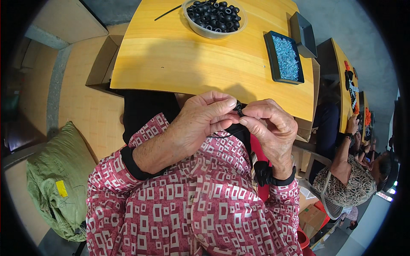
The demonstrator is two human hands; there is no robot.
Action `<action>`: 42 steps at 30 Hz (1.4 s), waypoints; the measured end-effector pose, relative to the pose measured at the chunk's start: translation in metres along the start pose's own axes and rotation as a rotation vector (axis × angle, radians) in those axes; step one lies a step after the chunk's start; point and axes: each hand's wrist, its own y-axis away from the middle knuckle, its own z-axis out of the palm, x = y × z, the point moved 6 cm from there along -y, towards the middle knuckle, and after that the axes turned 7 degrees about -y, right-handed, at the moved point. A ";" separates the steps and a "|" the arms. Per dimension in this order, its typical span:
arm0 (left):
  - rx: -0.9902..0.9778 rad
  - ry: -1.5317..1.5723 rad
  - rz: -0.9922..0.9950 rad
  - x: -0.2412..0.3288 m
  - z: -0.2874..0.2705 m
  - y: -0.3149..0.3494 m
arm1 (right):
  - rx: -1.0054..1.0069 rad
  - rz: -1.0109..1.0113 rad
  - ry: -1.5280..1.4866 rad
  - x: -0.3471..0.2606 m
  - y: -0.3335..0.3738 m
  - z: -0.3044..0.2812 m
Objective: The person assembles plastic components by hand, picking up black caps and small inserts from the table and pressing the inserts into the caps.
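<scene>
My left hand (205, 114) and my right hand (271, 128) meet just in front of the table's near edge. Between their fingertips is a small black piece (239, 109), mostly covered by the fingers. Its exact kind cannot be made out. Thumb and forefinger of each hand are pinched on it, one from either side. A thin black cord (222, 136) runs below my left fingers, and where it ends is hidden.
On the yellow table (149, 59) stand a clear bowl (213, 34) of black hollow rounded pieces and a black tray (302, 77) of small bluish clear bits. An empty dark tray (304, 34) adjoins it. A green sack (60, 170) lies left; another person (348, 179) sits right.
</scene>
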 end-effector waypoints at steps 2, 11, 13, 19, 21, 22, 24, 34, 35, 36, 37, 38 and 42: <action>-0.003 -0.017 0.014 0.001 0.001 0.001 | -0.006 -0.012 0.005 -0.001 -0.001 0.001; -0.022 0.015 0.015 0.000 0.002 -0.001 | 0.041 0.049 -0.003 0.004 0.003 -0.006; -0.008 0.006 0.004 0.001 0.004 -0.001 | 0.147 0.256 -0.182 0.013 0.008 -0.012; -0.012 0.015 -0.001 -0.002 0.001 -0.004 | 0.088 0.147 -0.138 0.013 0.006 -0.010; -0.012 0.017 0.003 -0.003 0.000 -0.005 | 0.076 0.116 -0.114 0.015 0.006 -0.009; -0.016 0.016 0.011 -0.003 0.000 -0.005 | 0.064 0.085 -0.090 0.014 0.005 -0.008; -0.020 0.015 0.020 -0.003 0.000 -0.005 | 0.059 0.100 -0.086 0.015 0.004 -0.008; 0.000 0.000 0.035 -0.001 0.002 -0.004 | 0.106 0.241 -0.166 0.023 0.009 -0.007; 0.010 0.011 0.030 -0.001 0.002 -0.003 | 0.107 0.241 -0.166 0.024 0.009 -0.007; 0.010 0.011 0.030 -0.001 0.002 -0.004 | 0.095 0.171 -0.134 0.021 0.007 -0.007; 0.008 0.010 0.029 -0.002 0.001 -0.004 | 0.082 0.102 -0.103 0.017 0.006 -0.007; 0.007 0.009 0.028 -0.002 0.001 -0.004 | 0.082 0.102 -0.103 0.017 0.006 -0.006; 0.004 -0.004 0.047 -0.003 -0.001 -0.005 | 0.066 0.121 -0.036 0.017 0.006 -0.005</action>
